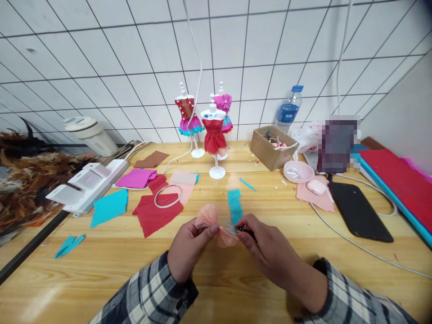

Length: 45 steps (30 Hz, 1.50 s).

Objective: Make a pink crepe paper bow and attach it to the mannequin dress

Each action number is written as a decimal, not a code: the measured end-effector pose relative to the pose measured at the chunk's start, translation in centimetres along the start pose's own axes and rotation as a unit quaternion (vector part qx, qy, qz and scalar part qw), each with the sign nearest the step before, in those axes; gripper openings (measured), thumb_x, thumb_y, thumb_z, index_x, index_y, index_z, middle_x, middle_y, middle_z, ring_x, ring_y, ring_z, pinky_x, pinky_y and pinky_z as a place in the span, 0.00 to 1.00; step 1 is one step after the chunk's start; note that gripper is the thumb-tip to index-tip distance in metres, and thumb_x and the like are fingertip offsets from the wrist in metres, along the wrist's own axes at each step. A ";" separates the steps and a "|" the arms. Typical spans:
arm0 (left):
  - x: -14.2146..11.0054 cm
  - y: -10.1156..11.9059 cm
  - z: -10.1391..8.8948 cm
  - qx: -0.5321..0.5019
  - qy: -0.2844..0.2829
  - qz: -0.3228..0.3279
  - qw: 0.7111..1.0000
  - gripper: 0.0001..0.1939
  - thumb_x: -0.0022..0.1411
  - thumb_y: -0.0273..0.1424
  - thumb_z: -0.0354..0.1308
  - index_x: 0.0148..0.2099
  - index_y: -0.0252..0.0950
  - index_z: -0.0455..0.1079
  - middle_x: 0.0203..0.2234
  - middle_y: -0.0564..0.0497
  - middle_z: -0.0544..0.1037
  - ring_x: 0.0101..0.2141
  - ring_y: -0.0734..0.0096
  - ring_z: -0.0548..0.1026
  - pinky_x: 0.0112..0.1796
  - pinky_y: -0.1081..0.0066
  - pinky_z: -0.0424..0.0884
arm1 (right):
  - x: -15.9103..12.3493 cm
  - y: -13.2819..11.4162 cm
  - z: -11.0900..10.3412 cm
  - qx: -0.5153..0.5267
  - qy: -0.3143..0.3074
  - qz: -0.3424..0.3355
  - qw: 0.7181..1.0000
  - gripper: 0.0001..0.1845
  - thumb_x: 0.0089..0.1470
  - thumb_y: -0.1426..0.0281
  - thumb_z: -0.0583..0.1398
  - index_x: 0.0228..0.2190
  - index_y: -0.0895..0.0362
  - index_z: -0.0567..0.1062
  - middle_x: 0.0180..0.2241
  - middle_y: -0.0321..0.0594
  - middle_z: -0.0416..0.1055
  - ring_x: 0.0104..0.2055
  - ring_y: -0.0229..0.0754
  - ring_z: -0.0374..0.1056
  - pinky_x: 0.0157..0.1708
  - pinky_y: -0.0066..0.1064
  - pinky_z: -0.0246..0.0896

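Note:
Between thumb and fingers, my left hand point(189, 245) pinches a piece of peach crepe paper point(207, 215), gathered at its middle so it fans out like a bow. My right hand point(270, 249) is closed around the dark handle of a pair of small scissors point(230, 228), whose metal blades lie against the gathered paper. Just beyond my right fingertips lies a blue crepe strip point(235, 204) on the table. Farther back, a small white dress form point(215, 139) stands in a red paper dress, with two more dressed forms behind it.
Red point(158, 213), magenta point(137, 178) and blue paper pieces point(110, 207) lie to the left beside a white power strip point(97, 184). At the right are a cardboard box point(270, 150), a pink dish point(299, 172), a black phone point(361, 211) and a trailing white cable point(364, 249).

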State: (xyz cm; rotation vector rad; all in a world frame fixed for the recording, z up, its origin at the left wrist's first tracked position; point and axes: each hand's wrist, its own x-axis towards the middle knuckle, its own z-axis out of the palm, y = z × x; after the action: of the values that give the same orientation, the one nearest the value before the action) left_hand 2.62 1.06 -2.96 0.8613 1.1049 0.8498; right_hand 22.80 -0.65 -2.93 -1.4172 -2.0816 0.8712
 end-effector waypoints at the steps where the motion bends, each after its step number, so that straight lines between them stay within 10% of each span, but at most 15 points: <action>1: 0.0 0.0 0.0 -0.001 0.002 0.000 1.000 0.16 0.51 0.40 0.67 0.37 0.35 0.78 0.30 0.47 0.83 0.29 0.61 0.78 0.34 0.66 0.72 | 0.0 0.0 0.0 -0.005 -0.003 0.000 1.000 0.13 0.66 0.59 0.47 0.39 0.53 0.64 0.29 0.35 0.72 0.28 0.41 0.67 0.28 0.30 0.52; 34: -0.1 0.0 -0.2 -0.047 -0.046 0.001 0.998 0.16 0.54 0.37 0.66 0.42 0.31 0.78 0.37 0.42 0.82 0.36 0.58 0.79 0.40 0.64 0.72 | 0.3 0.0 -0.1 0.006 -0.011 -0.005 1.000 0.13 0.64 0.60 0.51 0.38 0.54 0.70 0.31 0.35 0.74 0.31 0.40 0.69 0.30 0.29 0.52; 45: -0.1 -0.2 -0.2 -0.057 -0.058 0.009 0.997 0.09 0.56 0.33 0.65 0.28 0.32 0.76 0.30 0.47 0.82 0.30 0.68 0.77 0.36 0.72 0.70 | 0.4 0.1 0.2 0.028 0.001 -0.026 0.999 0.14 0.65 0.59 0.51 0.36 0.55 0.70 0.30 0.34 0.72 0.29 0.38 0.66 0.29 0.28 0.50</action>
State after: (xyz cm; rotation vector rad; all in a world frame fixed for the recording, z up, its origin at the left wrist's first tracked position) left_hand 2.41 0.98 -3.15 0.8172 0.9394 0.8584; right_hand 22.61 -0.27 -3.15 -1.3280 -2.0674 0.8983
